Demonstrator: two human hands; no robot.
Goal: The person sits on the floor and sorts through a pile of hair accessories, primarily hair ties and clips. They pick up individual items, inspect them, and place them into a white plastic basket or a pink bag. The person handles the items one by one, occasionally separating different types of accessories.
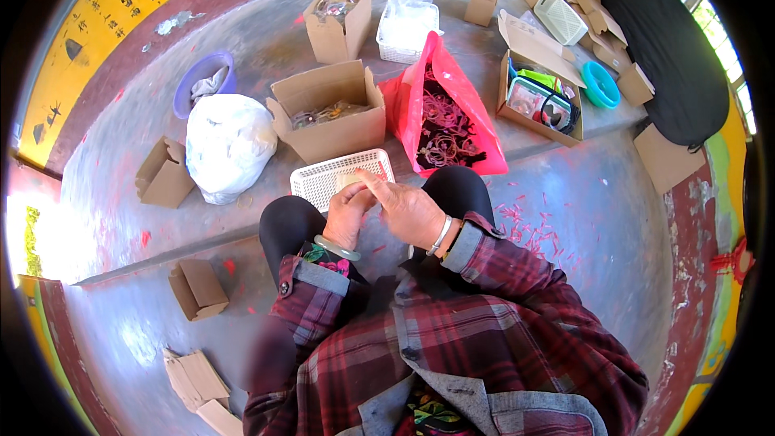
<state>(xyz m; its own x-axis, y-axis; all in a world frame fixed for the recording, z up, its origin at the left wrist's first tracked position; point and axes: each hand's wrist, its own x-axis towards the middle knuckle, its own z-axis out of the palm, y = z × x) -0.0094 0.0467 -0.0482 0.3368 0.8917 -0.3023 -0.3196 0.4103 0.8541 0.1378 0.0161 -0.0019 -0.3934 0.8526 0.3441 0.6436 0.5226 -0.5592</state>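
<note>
My left hand [345,216] and my right hand [410,213] meet in front of me, above my knees. The left fingers are curled in a pinch. On the right hand the index finger points forward while the others fold in against the left fingertips. Something small and pale seems to sit between them, too hidden to name. Just beyond the fingers lies a shallow white plastic basket [311,181] with a perforated bottom. To its right stands a pink-red plastic bag [482,139], open, holding many thin pinkish loops or strands [444,125].
Behind the basket is an open cardboard box [335,133] with clear-wrapped pieces. A stuffed white bag [228,148] and a purple basin [190,85] stand left. Rightward are a filled carton [525,117], a turquoise basin [600,85] and red scraps [533,230] on the floor.
</note>
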